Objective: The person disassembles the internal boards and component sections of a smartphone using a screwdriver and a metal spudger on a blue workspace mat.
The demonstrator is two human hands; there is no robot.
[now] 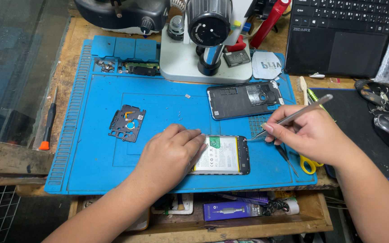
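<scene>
Blue repair mat point(95, 148) on your table, your left hand point(172, 150) pressing flat on the opened phone point(223, 155), right hand point(309, 130) fingers clamped on tweezers point(293, 116) touching its right end.

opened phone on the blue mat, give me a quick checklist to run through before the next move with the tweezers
1. Left hand presses on the opened phone, steadying it: ok.
2. Right hand holds the tweezers in a pinch grip: ok.
3. Tweezer tip at the phone's right end: ok; actual contact: cannot tell.
4. Phone lies flat on the blue mat: ok.
5. Back cover and the removed plate lie apart from the phone: ok.
6. Anything held in the tip: cannot tell.
</scene>
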